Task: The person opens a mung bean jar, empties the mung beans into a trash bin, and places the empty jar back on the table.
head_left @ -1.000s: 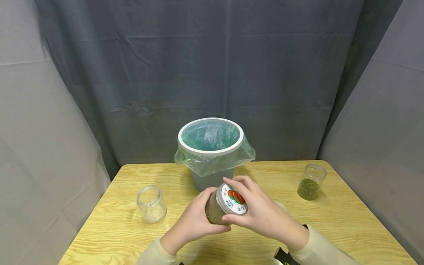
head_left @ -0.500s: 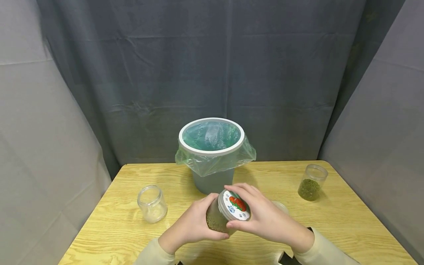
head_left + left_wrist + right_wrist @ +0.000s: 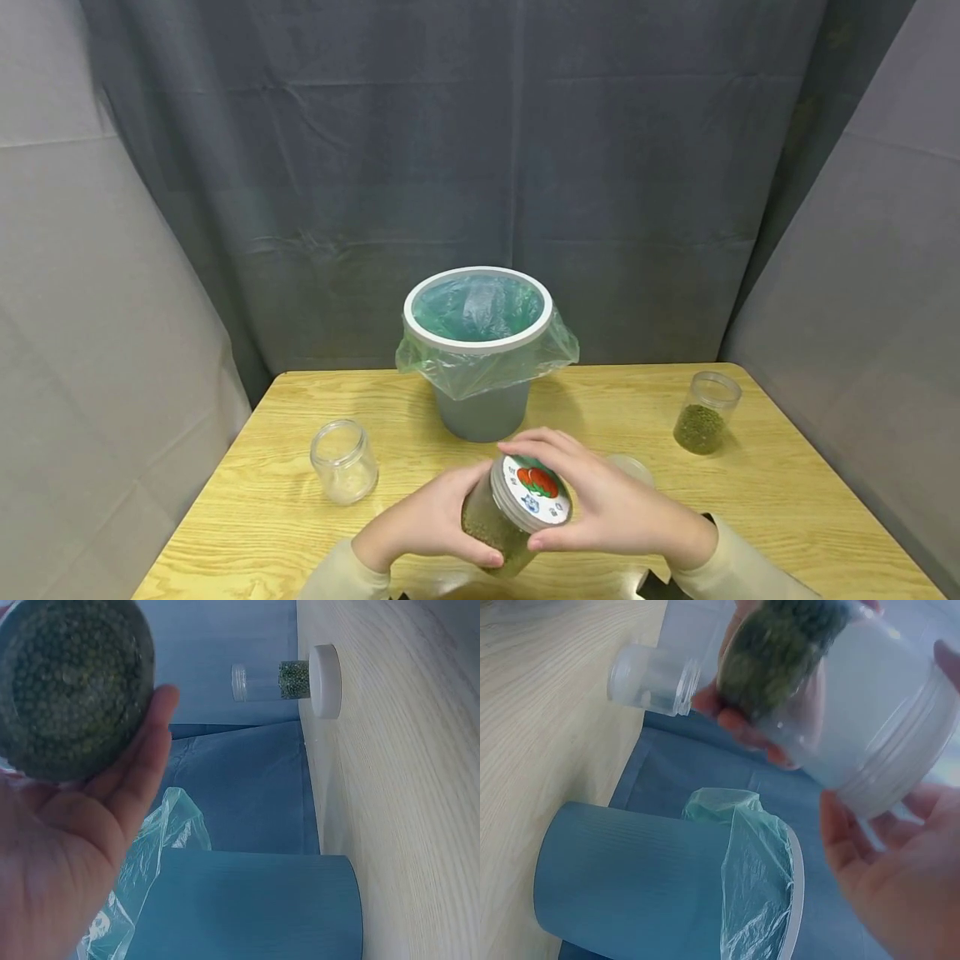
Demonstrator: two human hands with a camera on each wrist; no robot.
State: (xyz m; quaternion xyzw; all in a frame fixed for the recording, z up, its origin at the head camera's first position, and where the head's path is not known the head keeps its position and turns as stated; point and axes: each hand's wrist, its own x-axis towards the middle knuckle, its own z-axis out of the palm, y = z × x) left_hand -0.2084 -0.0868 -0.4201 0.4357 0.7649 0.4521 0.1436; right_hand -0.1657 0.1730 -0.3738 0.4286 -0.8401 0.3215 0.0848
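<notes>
A clear jar (image 3: 487,521) part-filled with green beans is held tilted above the table. Its screw lid (image 3: 536,492) is on and bears a red and green picture. My left hand (image 3: 438,518) grips the jar's body, thumb below. Fingers and thumb of my right hand (image 3: 592,498) grip the lid's rim from the right. In the left wrist view, beans cover the jar's bottom (image 3: 71,690), with my left hand (image 3: 71,847) beside it. The right wrist view shows the jar's wall (image 3: 862,697) with beans at the low end.
A bin (image 3: 482,412) with a green bag (image 3: 480,375) stands behind the hands. An empty open jar (image 3: 343,462) stands left; another jar (image 3: 701,421) with green contents stands far right. A white lid (image 3: 633,468) lies partly behind my right hand.
Both hands and the jar have moved lower, nearer to me, uncovering more of the bin's base. The picture on the lid has turned a little. Both hands keep their hold.
</notes>
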